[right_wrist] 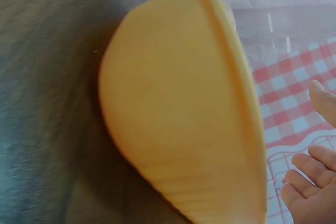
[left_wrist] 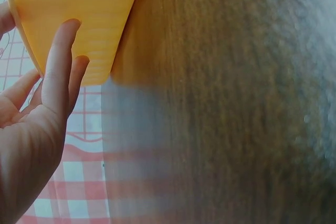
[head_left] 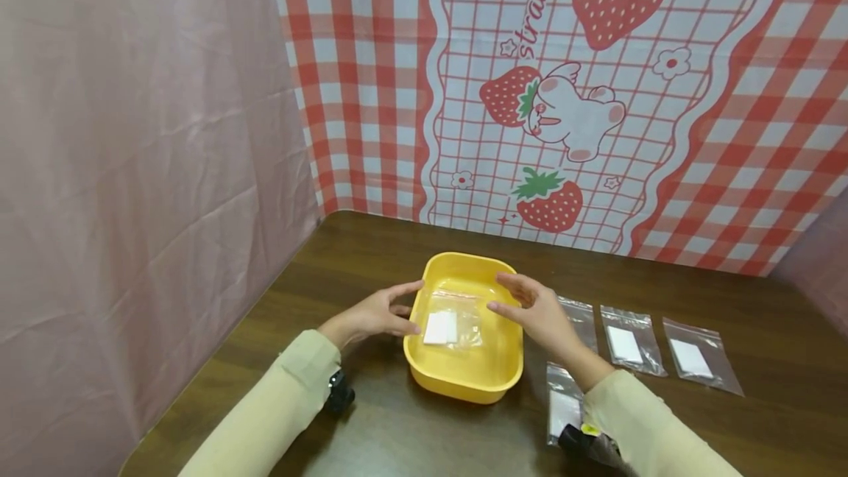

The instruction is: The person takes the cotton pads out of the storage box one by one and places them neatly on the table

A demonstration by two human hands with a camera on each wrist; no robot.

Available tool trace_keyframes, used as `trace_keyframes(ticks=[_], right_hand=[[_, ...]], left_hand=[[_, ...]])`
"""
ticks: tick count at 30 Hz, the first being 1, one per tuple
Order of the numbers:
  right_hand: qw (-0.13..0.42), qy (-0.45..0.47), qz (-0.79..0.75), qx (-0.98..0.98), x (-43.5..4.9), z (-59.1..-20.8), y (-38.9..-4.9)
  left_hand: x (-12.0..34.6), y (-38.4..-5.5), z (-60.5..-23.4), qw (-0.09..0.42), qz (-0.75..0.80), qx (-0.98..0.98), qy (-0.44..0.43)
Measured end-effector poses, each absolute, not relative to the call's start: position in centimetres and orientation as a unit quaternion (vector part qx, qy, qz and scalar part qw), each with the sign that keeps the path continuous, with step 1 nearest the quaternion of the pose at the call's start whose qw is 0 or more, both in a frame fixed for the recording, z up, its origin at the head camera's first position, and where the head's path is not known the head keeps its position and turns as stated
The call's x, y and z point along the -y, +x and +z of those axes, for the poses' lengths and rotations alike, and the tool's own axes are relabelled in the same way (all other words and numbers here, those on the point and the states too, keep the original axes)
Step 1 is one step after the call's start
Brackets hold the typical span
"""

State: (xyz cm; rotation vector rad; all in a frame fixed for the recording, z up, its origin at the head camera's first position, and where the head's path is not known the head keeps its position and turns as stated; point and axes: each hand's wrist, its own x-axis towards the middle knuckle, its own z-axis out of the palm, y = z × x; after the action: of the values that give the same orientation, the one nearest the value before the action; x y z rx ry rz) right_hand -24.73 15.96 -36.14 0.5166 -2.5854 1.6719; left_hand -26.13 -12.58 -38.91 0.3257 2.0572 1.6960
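A yellow plastic basin (head_left: 464, 386) stands on the table, and inside it lies a clear zip bag (head_left: 467, 330) with a white rectangular piece in it. At the basin's left side is my left hand (head_left: 380, 313), its fingers stretched out along the outer wall and the thumb near the rim. In the left wrist view the extended fingers (left_wrist: 62, 66) lie against or very close to the yellow wall. My right hand (head_left: 539, 315) hovers over the right rim, fingers loosely spread and nothing held. The right wrist view shows those fingers (right_wrist: 310, 174) apart from the basin.
Several similar zip bags with white pieces lie right of the basin, among them one bag (head_left: 626, 341), another (head_left: 695, 355) farther right, and one (head_left: 563, 407) under the right forearm. A checked strawberry cloth (head_left: 371, 94) hangs behind the brown table (head_left: 371, 234); a pink curtain (head_left: 165, 168) hangs left.
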Motion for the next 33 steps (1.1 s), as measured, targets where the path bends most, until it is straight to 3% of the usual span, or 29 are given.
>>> trace_keyframes(ticks=[17, 25, 33], right_hand=[[-0.066, 0.102, 0.602, 0.789, -13.0, -34.0, -28.4], [-0.077, 0.056, 0.667, 0.739, -11.4, -34.4, -30.2], [-0.082, 0.050, 0.623, 0.777, -10.0, -35.6, -31.6]], left_hand=[[12.6, -26.0, -38.9, 0.226, 0.616, -0.744, 0.125], [12.7, -26.0, -38.9, 0.228, 0.610, -0.750, 0.118], [12.7, -26.2, -38.9, 0.230, 0.617, -0.742, 0.123]])
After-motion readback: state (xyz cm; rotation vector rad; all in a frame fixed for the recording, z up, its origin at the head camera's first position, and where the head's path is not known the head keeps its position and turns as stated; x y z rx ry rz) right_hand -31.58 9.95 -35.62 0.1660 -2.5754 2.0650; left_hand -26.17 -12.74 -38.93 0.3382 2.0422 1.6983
